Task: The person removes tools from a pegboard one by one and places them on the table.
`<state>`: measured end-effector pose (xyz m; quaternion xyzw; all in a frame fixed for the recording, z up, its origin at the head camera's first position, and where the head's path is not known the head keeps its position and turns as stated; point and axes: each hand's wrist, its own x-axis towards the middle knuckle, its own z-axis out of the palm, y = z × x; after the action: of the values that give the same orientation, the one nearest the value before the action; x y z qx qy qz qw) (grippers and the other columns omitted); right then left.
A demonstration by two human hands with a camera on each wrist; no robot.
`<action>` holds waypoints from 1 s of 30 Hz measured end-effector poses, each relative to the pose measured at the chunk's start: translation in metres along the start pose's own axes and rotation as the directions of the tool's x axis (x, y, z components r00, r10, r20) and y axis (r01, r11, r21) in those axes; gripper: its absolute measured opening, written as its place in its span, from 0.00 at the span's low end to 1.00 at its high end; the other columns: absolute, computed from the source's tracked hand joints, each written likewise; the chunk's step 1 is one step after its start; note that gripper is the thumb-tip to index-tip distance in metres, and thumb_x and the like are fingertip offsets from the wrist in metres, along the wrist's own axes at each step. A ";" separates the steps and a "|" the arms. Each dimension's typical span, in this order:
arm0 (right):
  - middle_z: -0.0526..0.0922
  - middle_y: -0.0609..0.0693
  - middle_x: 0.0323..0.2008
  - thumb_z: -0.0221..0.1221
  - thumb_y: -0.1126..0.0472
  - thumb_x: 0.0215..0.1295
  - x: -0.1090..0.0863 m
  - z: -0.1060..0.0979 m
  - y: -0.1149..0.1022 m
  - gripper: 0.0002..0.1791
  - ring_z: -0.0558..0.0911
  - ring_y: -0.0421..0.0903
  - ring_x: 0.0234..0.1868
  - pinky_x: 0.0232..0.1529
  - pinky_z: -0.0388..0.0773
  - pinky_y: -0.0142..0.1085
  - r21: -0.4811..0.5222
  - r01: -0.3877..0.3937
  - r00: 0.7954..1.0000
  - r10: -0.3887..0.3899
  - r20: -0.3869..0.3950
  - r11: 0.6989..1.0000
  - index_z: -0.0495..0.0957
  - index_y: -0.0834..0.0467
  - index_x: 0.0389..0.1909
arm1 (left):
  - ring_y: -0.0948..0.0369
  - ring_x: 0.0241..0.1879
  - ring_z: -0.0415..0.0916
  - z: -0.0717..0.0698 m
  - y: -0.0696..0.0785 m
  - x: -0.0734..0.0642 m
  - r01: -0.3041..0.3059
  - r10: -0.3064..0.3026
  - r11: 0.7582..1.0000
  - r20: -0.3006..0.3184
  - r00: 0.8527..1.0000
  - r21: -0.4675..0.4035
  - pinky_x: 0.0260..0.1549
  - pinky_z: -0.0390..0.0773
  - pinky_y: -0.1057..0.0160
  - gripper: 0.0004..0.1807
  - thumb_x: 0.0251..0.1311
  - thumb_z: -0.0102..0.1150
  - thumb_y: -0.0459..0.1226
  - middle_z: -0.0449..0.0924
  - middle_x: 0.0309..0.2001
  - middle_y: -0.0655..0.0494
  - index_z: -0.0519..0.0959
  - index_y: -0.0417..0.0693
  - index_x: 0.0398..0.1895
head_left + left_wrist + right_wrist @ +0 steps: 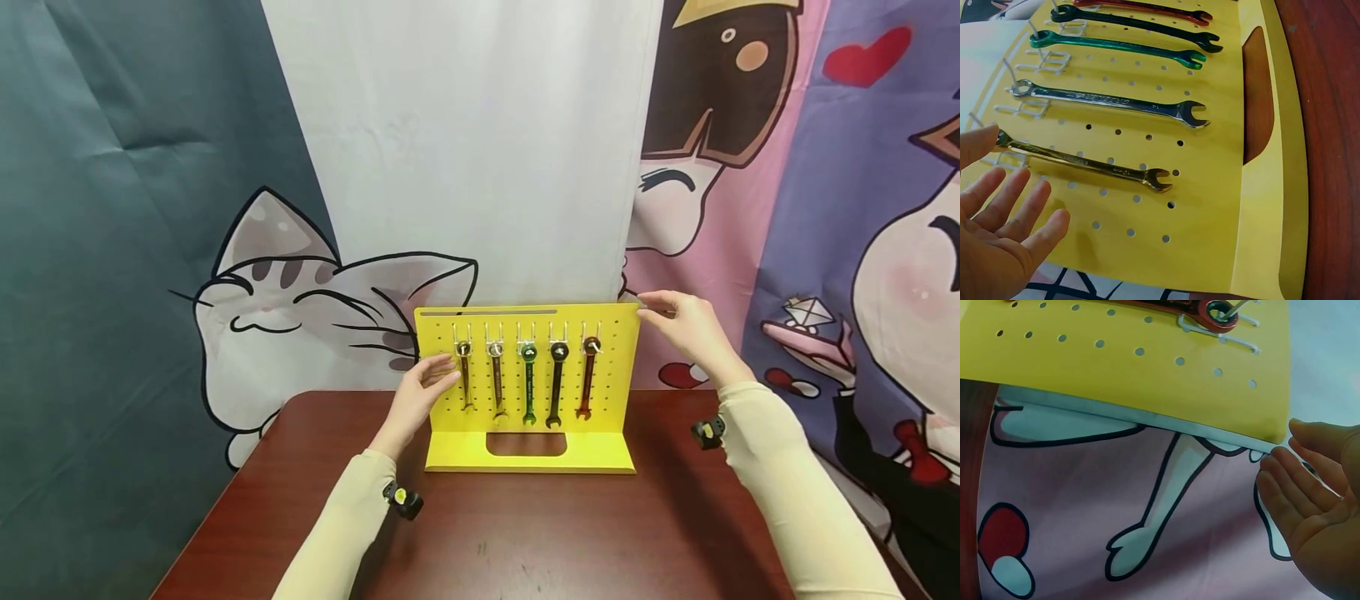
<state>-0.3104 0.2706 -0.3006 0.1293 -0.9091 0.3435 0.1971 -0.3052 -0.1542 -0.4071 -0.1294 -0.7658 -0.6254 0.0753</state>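
A yellow pegboard (615, 367) stands on the table, with a row of combination wrenches hanging from its metal hooks. From left to right come a gold wrench (1079, 160), a silver wrench (1110, 100), a green wrench (1116, 46), a black wrench (1141, 24) and a red wrench (587, 383). My left hand (420, 392) is beside the gold wrench, fingers loosely spread; one fingertip overlaps its ring end in the left wrist view. At the board's upper right corner is my right hand (690, 327), thumb and relaxed fingertips right at the edge.
The pegboard's base has an oval cutout and rests on a dark red-brown wooden table (540, 533). Behind the table hangs a cartoon-printed cloth (487, 150). Small cameras (403, 500) are strapped to both wrists.
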 end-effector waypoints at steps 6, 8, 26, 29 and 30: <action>0.84 0.63 0.53 0.61 0.55 0.73 0.003 0.006 0.002 0.20 0.81 0.61 0.52 0.52 0.78 0.57 -0.014 0.002 1.000 -0.003 -0.009 1.000 0.81 0.63 0.57 | 0.50 0.59 0.76 0.009 -0.009 0.011 -0.013 0.013 1.000 -0.036 0.999 0.009 0.59 0.76 0.49 0.25 0.66 0.66 0.44 0.80 0.58 0.48 0.77 0.47 0.64; 0.85 0.62 0.51 0.61 0.54 0.72 0.005 0.008 0.002 0.19 0.82 0.60 0.51 0.52 0.78 0.56 -0.015 0.000 1.000 0.000 -0.018 1.000 0.82 0.62 0.56 | 0.51 0.58 0.77 0.011 -0.012 0.013 -0.009 0.009 1.000 -0.042 0.999 0.012 0.58 0.77 0.49 0.24 0.65 0.67 0.45 0.80 0.57 0.49 0.78 0.47 0.62; 0.88 0.60 0.43 0.67 0.52 0.67 0.013 0.008 0.002 0.14 0.83 0.57 0.47 0.49 0.78 0.52 -0.014 -0.084 0.994 0.082 -0.075 0.996 0.87 0.58 0.45 | 0.59 0.45 0.82 0.026 -0.022 0.025 0.018 -0.029 0.989 -0.070 0.997 -0.150 0.50 0.83 0.53 0.16 0.66 0.67 0.37 0.82 0.47 0.48 0.79 0.36 0.52; 0.88 0.59 0.42 0.67 0.52 0.67 0.015 0.008 -0.001 0.14 0.83 0.57 0.46 0.47 0.77 0.51 -0.017 -0.081 0.994 0.079 -0.073 0.997 0.88 0.59 0.44 | 0.59 0.43 0.82 0.025 -0.022 0.027 0.016 -0.029 0.987 -0.081 0.996 -0.161 0.45 0.85 0.57 0.14 0.65 0.66 0.35 0.82 0.45 0.49 0.79 0.37 0.50; 0.88 0.59 0.41 0.67 0.52 0.67 0.016 0.008 -0.001 0.14 0.83 0.57 0.45 0.46 0.77 0.51 -0.022 -0.079 0.994 0.078 -0.074 0.997 0.88 0.59 0.44 | 0.59 0.42 0.82 0.025 -0.022 0.027 0.014 -0.027 0.987 -0.081 0.996 -0.162 0.44 0.85 0.57 0.13 0.66 0.66 0.35 0.82 0.45 0.49 0.79 0.36 0.49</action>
<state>-0.3261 0.2629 -0.2984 0.0784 -0.9099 0.3441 0.2180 -0.3361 -0.1312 -0.4251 -0.1009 -0.7104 -0.6907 0.0899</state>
